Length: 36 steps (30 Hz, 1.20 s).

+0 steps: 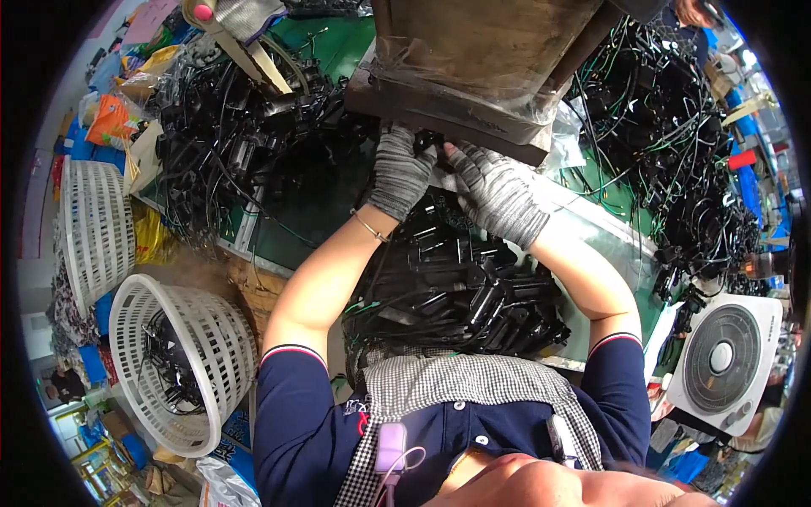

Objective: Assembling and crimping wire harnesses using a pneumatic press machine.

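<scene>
Both my hands wear grey knit gloves and meet under the lower edge of a plastic-wrapped machine block [473, 80]. My left hand [400, 169] and my right hand [494, 190] pinch a small black plastic part [428, 142] between their fingertips, right at the block's dark base. A thin bracelet sits on my left wrist. Below my forearms lies a heap of black plastic parts with wires [456, 291], resting against my lap.
A large tangle of black parts and green wires [228, 144] covers the green bench at left, another pile [676, 144] at right. Two white slotted baskets [182, 363] [93, 228] stand at lower left. A white box fan [722, 359] sits at lower right.
</scene>
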Available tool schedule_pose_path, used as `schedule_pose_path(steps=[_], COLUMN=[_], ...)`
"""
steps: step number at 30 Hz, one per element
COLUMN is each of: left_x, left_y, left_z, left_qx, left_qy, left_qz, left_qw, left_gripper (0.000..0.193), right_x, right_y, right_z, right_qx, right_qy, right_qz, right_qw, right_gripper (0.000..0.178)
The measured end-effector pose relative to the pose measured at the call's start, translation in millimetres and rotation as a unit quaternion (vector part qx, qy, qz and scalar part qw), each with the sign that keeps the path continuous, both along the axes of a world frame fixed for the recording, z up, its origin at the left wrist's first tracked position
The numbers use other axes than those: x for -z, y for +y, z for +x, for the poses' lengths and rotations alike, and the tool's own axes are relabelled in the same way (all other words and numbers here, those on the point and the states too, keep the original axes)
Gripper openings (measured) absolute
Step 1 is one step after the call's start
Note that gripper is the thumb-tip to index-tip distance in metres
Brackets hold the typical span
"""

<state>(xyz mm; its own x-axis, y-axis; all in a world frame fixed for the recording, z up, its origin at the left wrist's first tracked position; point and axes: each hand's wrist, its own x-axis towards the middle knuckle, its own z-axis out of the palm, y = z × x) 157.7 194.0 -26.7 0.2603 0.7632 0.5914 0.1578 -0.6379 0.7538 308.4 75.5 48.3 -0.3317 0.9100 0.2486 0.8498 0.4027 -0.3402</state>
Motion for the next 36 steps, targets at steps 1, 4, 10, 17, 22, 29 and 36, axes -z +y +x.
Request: schedule_pose_path(steps=[1,4,10,17,22,29,36], left_x=[2.4,5.5,8.4,9.3,13.8,9.9,0.3], left_y=[1.7,4.0,6.2,7.5,7.5,6.9,2.7], left_z=[1.9,5.8,4.2,6.7,6.8,6.8,8.1], left_qx=[0.000,0.058,0.005,0.001,0.010,-0.006,-0.011], left_qy=[0.000,-0.022,0.051,0.056,0.026,0.055,0.040], left_qz=[-0.001,-0.106,-0.060,-0.083,-0.089,-0.074,-0.030], left_qw=[1.000,0.992,0.997,0.995,0.996,0.996,0.999], left_gripper=[0.044,0.046,0.049,0.049,0.048,0.048,0.045], right_x=[0.5,-11.8,1.6,3.0,-0.7,5.8,15.9], right_y=[-1.2,-7.5,-11.1,-13.8,-18.2,-42.9,-52.3], right_z=[0.4,-4.9,5.0,6.2,9.4,31.8,51.2], right_qx=[0.008,0.053,0.024,0.000,-0.005,0.050,0.088], right_qy=[0.011,0.083,0.002,0.006,0.020,0.011,0.063], right_qz=[-0.014,-0.082,0.048,0.101,0.069,0.052,0.003], right_qw=[1.000,0.992,0.999,0.995,0.997,0.997,0.994], right_gripper=[0.070,0.069,0.067,0.060,0.056,0.048,0.036])
